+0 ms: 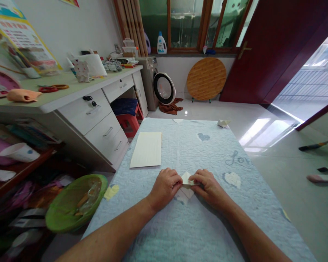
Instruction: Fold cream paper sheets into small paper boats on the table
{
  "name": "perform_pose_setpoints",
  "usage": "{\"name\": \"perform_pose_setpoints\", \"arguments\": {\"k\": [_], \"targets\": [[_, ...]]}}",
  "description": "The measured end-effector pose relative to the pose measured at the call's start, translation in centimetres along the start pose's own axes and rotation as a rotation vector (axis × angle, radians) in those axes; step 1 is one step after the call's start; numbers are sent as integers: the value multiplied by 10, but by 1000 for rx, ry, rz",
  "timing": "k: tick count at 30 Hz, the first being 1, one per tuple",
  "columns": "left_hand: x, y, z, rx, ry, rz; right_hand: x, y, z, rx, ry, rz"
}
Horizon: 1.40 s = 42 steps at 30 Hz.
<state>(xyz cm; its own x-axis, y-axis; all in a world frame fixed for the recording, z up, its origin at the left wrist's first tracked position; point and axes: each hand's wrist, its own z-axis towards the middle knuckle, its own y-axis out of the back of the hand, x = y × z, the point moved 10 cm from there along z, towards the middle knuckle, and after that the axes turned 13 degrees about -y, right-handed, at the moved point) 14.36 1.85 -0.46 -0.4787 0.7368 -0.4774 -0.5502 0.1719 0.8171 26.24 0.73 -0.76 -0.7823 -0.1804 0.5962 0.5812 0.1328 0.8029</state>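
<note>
A small folded piece of cream paper (pixel 186 181) lies on the light blue quilted table cover (pixel 207 225), between both hands. My left hand (pixel 165 187) pinches its left edge with curled fingers. My right hand (pixel 209 187) pinches its right side, fingers closed on the fold. The lower part of the paper is partly hidden under the hands.
A stack of cream paper sheets (pixel 147 149) lies ahead to the left. A small folded paper piece (pixel 223 123) sits at the far edge. A green basin (pixel 75 202) stands on the floor at left, beside a desk with drawers (pixel 98 116).
</note>
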Motion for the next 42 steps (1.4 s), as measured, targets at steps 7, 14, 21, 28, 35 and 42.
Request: {"name": "perform_pose_setpoints", "arguments": {"k": [7,14,21,28,35,42], "targets": [[1,-2,-2,30,-8,57,9,-7,0,-6,22,17],[6,-1,-2,65,42,-11,1,-9,2,-12,-48,-11],[9,1,-4,59,109,6,-10,-15,5,-33,-137,-91],[10,-2,-4,92,154,78,-20,-8,3,-39,-245,-81],[10,-4,-5,104,161,157,-21,-4,4,-54,-297,-85],[7,-6,-5,162,194,276,-22,-7,4,-112,-342,-172]]}}
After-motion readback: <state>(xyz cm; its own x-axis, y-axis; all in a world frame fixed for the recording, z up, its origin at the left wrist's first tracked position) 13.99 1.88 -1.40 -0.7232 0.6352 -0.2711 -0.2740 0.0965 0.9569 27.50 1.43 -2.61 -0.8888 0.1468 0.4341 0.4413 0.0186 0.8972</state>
